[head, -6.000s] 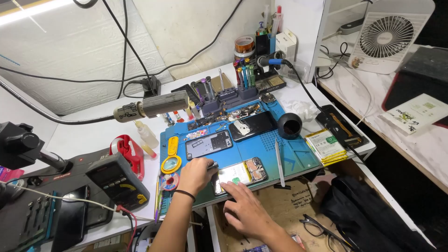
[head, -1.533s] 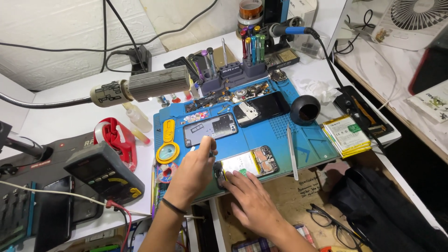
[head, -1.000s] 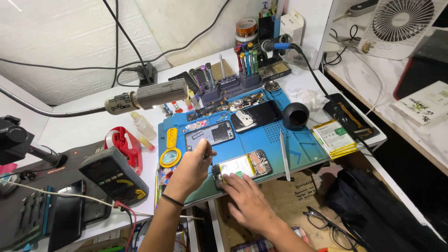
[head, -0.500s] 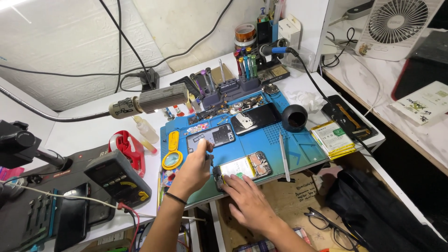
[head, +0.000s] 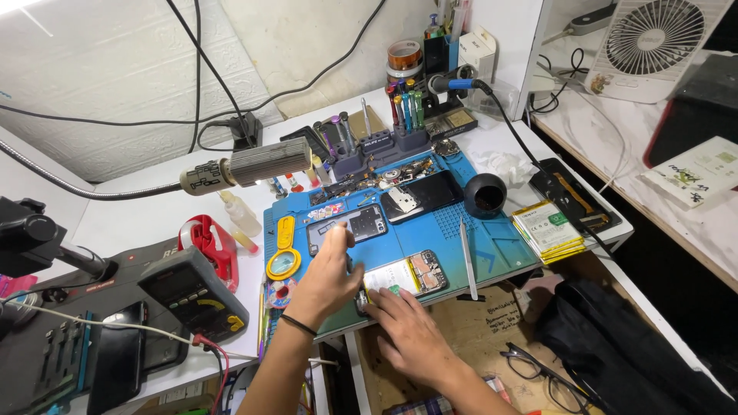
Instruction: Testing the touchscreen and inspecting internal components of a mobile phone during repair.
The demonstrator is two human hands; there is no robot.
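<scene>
Altogether two hands [head: 327,273] [head: 407,330], three phones [head: 403,275] [head: 350,228] [head: 423,196].

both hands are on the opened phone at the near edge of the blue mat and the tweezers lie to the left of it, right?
Not quite: in the head view the tweezers lie right of the opened phone, not left. Both the left hand and right hand are at it on the blue mat.

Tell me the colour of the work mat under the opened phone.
Blue work mat, seen in the head view, under the opened phone.
</scene>
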